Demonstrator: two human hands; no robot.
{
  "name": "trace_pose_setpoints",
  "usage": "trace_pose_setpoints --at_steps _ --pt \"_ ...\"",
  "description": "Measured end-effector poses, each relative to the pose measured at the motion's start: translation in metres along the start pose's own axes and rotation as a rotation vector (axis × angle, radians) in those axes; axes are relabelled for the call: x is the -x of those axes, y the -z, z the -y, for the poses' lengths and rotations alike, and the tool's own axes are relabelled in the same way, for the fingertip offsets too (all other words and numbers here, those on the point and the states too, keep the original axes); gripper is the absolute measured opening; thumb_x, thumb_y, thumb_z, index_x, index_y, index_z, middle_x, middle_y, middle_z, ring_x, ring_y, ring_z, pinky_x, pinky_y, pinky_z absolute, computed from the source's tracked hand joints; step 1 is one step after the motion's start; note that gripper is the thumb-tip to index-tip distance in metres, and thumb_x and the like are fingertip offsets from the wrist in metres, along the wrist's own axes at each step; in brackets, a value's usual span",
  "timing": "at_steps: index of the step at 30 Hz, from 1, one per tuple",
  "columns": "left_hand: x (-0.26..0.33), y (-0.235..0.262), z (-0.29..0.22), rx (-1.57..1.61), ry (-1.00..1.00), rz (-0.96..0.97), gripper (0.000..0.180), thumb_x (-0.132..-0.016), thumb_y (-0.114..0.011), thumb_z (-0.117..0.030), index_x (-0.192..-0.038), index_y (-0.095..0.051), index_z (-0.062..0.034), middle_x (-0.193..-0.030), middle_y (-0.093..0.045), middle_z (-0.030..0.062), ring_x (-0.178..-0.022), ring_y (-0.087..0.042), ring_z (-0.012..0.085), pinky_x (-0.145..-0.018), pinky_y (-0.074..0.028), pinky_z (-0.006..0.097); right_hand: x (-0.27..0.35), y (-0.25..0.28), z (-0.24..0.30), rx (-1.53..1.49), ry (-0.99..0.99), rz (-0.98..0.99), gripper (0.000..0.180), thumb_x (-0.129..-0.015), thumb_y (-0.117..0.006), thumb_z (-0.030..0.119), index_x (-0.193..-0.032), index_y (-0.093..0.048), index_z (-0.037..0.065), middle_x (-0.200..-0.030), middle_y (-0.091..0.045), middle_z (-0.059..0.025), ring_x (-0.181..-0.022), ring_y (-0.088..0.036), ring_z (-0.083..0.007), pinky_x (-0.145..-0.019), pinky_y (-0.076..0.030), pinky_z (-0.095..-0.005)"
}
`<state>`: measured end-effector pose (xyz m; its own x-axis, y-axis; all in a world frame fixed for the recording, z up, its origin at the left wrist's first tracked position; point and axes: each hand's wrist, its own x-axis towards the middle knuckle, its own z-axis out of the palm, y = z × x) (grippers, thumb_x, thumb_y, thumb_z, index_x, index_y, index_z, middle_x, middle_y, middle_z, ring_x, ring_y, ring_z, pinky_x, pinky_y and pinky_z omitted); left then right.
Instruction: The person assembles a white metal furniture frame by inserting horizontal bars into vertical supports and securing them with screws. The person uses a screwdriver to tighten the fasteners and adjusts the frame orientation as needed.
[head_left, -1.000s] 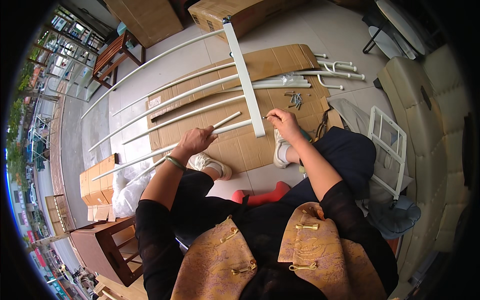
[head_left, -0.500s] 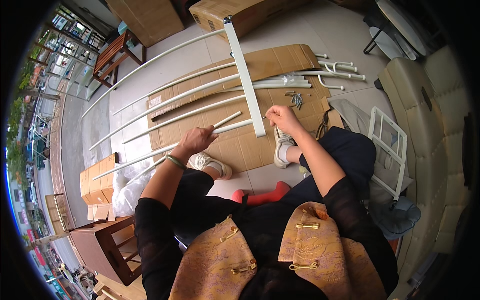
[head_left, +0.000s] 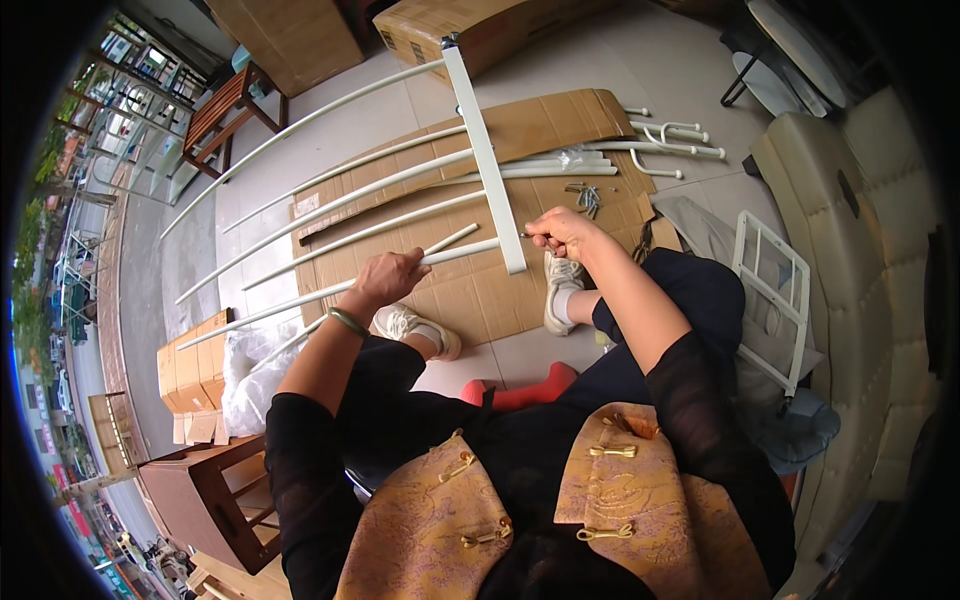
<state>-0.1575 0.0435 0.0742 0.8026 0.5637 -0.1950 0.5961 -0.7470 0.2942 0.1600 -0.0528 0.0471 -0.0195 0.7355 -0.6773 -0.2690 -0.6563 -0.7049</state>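
A white metal frame lies before me, with a flat white bar [head_left: 484, 155] joined to several long round tubes that run to the left. My left hand [head_left: 390, 277] is wrapped round the nearest white tube [head_left: 465, 249], a short way from the bar. A second white tube [head_left: 455, 238] passes slantwise by the same hand. At the bar's near end my right hand [head_left: 565, 233] pinches a small, thin metal tool, too small to tell its kind, close against the bar's right side. Beyond that hand, a small heap of bolts [head_left: 584, 200] rests on the flattened cardboard [head_left: 440, 300].
More white tubes with curved ends [head_left: 690, 140] lie at the far right. A small white frame [head_left: 780, 300] leans by the beige sofa [head_left: 850, 270]. A wooden stool [head_left: 225, 115] and a large carton [head_left: 450, 30] stand behind. Clear plastic wrap [head_left: 255, 375] lies at the left.
My right fingers have turned and curled slightly beside the bar, and more of the metal tool shows below them. My left hand keeps its grip on the tube.
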Motion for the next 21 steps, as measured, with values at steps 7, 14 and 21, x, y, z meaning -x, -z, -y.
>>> trace_pose_setpoints --at_steps 7,14,21 --pt "0.0 0.0 0.0 0.007 -0.002 -0.016 0.026 -0.092 -0.051 -0.036 -0.091 -0.053 -0.01 -0.066 -0.06 0.0186 -0.067 -0.06 0.0406 -0.058 -0.045 0.05 0.01 -0.019 -0.018 -0.085 0.178 -0.173 0.016 -0.089 -0.062 0.015 -0.083 -0.053 0.004 -0.071 -0.061 -0.0093 -0.045 -0.039 -0.0045 -0.036 -0.03 -0.0195" --pt "0.0 0.0 0.001 -0.006 0.021 -0.01 0.026 -0.092 -0.051 -0.037 -0.092 -0.053 -0.0102 -0.066 -0.06 0.0186 -0.067 -0.06 0.0406 -0.058 -0.046 0.05 0.017 -0.018 -0.028 -0.168 0.33 -0.158 0.01 -0.09 -0.058 0.009 -0.098 -0.057 0.003 -0.081 -0.065 -0.0062 -0.05 -0.048 -0.0064 -0.042 -0.041 -0.0197" --pt "-0.002 -0.003 0.002 0.007 -0.004 -0.017 0.027 -0.092 -0.05 -0.037 -0.091 -0.053 -0.0095 -0.065 -0.059 0.0193 -0.066 -0.059 0.041 -0.059 -0.045 0.05 0.03 -0.001 -0.031 0.035 0.402 -0.207 0.012 -0.093 -0.052 0.01 -0.103 -0.058 0.006 -0.077 -0.061 -0.0032 -0.052 -0.05 -0.0057 -0.044 -0.043 -0.0207"
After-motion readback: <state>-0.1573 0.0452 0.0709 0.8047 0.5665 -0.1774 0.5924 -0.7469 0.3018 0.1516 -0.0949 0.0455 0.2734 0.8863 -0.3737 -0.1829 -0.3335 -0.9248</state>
